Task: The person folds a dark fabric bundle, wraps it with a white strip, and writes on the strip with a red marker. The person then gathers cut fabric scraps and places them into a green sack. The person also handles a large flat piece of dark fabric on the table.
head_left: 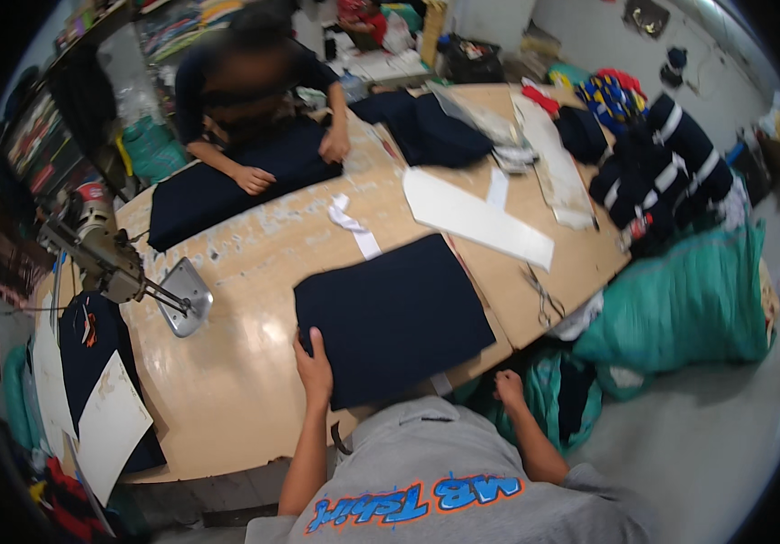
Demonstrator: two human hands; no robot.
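Observation:
A squared stack of navy fabric [390,313] lies on the near side of the wooden table, right in front of me. My left hand [314,370] grips its left edge, thumb on top and fingers along the side. Off the table's near right edge, my right hand [509,388] is closed and apart from the stack; whatever its fingers may hold is hidden. Just beyond the stack are a crumpled white strip [344,216] and a long white pattern piece [476,218]. Scissors [544,297] rest to the right.
A cutting machine [104,249] with a metal base plate [185,297] stands on the left. Across the table [236,381], another person leans on a long navy fabric stack [227,186]. Green sacks [680,304] and navy bundles [662,172] crowd the right side. Card patterns [109,422] lie at left.

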